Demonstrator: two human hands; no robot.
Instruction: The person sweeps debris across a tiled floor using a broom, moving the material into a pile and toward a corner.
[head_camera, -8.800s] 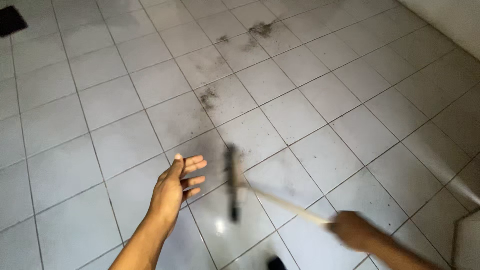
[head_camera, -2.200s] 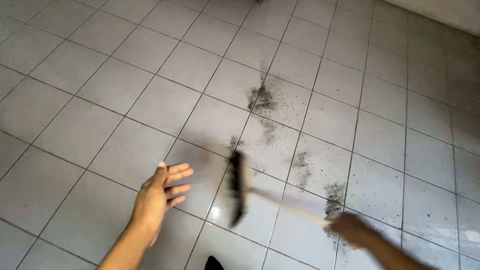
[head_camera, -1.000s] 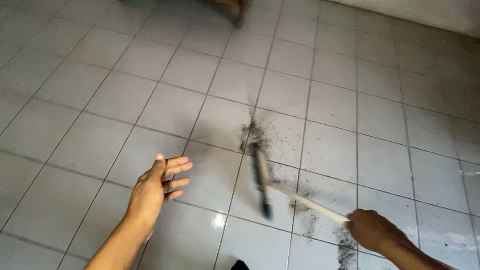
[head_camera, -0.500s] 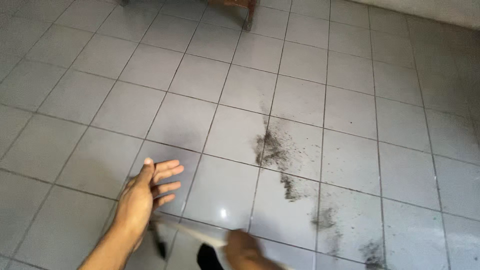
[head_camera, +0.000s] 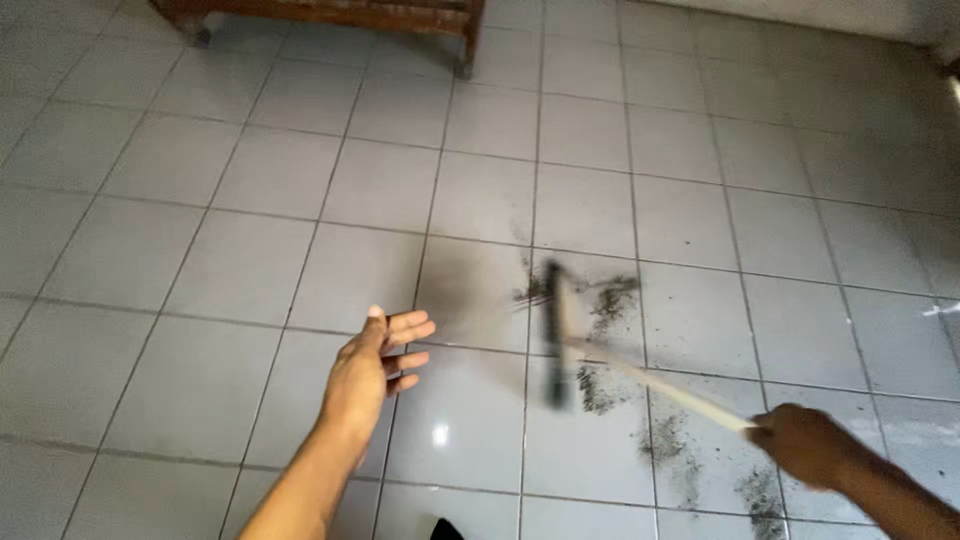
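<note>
My right hand (head_camera: 812, 444) at the lower right is closed around the pale wooden handle of a broom (head_camera: 655, 382). The broom's dark head (head_camera: 556, 333) is blurred and sits on the white tiled floor (head_camera: 250, 210) beside a patch of dark dirt (head_camera: 606, 298). More dark dirt streaks (head_camera: 680, 450) trail back toward my right hand. My left hand (head_camera: 372, 367) hangs in the air over the floor at lower centre, fingers spread, holding nothing, to the left of the broom head.
A low brown wooden piece of furniture (head_camera: 330, 14) stands at the top edge, its legs on the tiles. A pale wall base (head_camera: 820, 14) runs along the top right. A small dark shape (head_camera: 448, 528) shows at the bottom edge.
The broom has swung from near my body out to the right and forward into the dirt patch. My right hand moved from bottom centre to lower right. The left hand stayed spread.
</note>
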